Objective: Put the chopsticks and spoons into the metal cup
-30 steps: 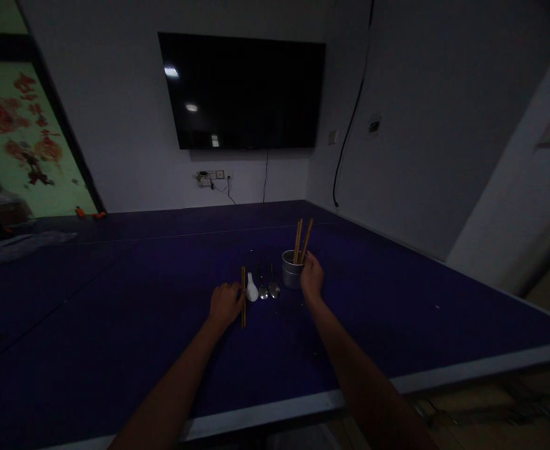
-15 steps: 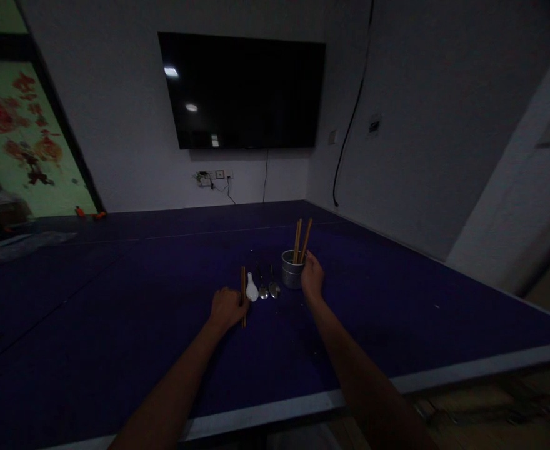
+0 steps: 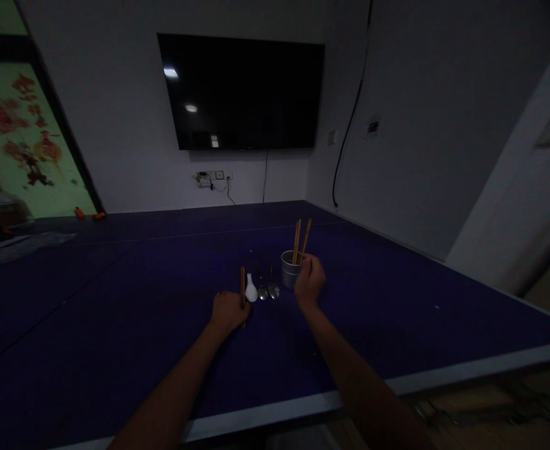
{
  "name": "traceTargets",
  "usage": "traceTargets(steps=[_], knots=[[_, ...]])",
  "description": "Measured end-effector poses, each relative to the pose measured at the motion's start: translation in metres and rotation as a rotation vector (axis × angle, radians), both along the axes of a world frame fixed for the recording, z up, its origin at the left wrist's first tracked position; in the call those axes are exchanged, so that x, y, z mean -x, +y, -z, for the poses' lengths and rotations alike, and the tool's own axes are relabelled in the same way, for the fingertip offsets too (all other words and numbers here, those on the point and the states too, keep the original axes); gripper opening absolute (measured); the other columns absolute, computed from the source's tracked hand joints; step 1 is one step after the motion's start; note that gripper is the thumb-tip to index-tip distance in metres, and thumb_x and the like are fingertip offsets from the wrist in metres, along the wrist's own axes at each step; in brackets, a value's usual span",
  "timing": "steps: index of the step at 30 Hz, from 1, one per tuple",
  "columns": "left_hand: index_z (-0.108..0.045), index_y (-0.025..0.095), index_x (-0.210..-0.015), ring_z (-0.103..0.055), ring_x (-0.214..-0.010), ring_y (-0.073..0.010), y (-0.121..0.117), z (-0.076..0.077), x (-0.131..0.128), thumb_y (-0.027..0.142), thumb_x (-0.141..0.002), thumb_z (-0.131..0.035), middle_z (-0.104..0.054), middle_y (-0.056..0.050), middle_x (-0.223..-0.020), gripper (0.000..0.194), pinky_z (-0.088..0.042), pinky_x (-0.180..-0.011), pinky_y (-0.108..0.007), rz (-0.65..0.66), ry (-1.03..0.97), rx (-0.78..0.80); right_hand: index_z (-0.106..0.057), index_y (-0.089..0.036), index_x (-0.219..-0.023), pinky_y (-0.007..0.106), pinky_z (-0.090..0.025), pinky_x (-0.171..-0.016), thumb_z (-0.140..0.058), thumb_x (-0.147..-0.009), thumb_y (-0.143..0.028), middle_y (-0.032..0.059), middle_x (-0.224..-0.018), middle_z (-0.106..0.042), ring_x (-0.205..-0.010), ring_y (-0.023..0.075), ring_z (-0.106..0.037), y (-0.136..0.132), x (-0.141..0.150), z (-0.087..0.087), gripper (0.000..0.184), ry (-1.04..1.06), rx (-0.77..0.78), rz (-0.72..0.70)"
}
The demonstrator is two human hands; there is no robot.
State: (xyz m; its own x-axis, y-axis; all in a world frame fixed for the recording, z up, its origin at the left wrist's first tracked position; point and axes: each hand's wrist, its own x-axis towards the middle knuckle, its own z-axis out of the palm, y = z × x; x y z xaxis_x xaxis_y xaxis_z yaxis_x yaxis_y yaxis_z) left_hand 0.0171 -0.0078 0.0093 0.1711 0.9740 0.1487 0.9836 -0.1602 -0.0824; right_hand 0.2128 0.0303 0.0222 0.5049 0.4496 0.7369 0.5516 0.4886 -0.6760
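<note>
A pair of wooden chopsticks (image 3: 242,281) lies on the purple tabletop, pointing away from me. My left hand (image 3: 229,310) is closed around their near half, resting on the table. Just right of them lie a white soup spoon (image 3: 251,292) and two metal spoons (image 3: 262,292), (image 3: 274,290), side by side. A metal cup (image 3: 289,273) stands beyond the spoons with several chopsticks (image 3: 296,242) upright in it. My right hand (image 3: 310,279) is at the cup's right rim, fingers bent and closed by the chopsticks' lower part; what they pinch is hidden.
The purple table (image 3: 162,269) has a pale front edge (image 3: 265,407). Clear plastic wrapping (image 3: 26,247) and small orange things (image 3: 87,214) lie at far left. A television (image 3: 247,94) hangs on the wall above sockets (image 3: 214,176); a black cable (image 3: 350,137) runs down the right wall.
My right hand has shifted slightly left and its fingers have curled in at the cup's rim. My left hand stays on the chopsticks, nearly unmoved.
</note>
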Motion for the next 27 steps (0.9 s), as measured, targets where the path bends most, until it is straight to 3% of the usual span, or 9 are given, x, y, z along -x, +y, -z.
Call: traceTargets(steps=[4, 8, 20, 27], knots=[[-0.070, 0.012, -0.088, -0.063, -0.088, -0.0281, -0.001, -0.002, -0.003, 0.040, -0.082, -0.036, -0.068, -0.016, -0.084, 0.045, -0.043, -0.079, -0.038, -0.010, 0.004, -0.008, -0.063, -0.019, -0.089, 0.027, -0.043, -0.067, -0.031, -0.091, -0.037, 0.0050, -0.080, -0.068, -0.073, 0.0177, -0.062, -0.010, 0.025, 0.011, 0.037, -0.172, 0.072, -0.210], [-0.070, 0.012, -0.090, -0.063, -0.089, -0.0294, -0.001, -0.002, -0.005, 0.038, -0.082, -0.038, -0.068, -0.016, -0.084, 0.042, -0.043, -0.079, -0.040, -0.018, 0.008, 0.009, -0.065, -0.020, -0.090, 0.026, -0.043, -0.064, -0.033, -0.090, -0.032, 0.0043, -0.079, -0.069, -0.069, 0.0167, -0.063, -0.019, 0.041, 0.016, 0.034, -0.356, 0.090, -0.334], [-0.068, 0.010, -0.095, -0.061, -0.096, -0.0297, -0.003, -0.008, -0.008, 0.029, -0.082, -0.040, -0.068, -0.018, -0.090, 0.037, -0.045, -0.079, -0.037, -0.153, 0.011, 0.073, -0.066, -0.021, -0.097, 0.025, -0.045, -0.063, -0.035, -0.090, -0.028, 0.0040, -0.083, -0.071, -0.070, 0.0166, -0.065, -0.022, 0.045, 0.018, 0.033, -0.443, 0.131, -0.348], [-0.069, 0.011, -0.095, -0.061, -0.095, -0.0279, -0.004, -0.006, -0.004, 0.029, -0.082, -0.040, -0.068, -0.017, -0.090, 0.037, -0.045, -0.079, -0.035, -0.164, -0.017, 0.068, -0.067, -0.021, -0.098, 0.025, -0.045, -0.065, -0.036, -0.088, -0.026, 0.0042, -0.084, -0.071, -0.072, 0.0170, -0.065, -0.022, 0.046, 0.019, 0.033, -0.453, 0.142, -0.361]])
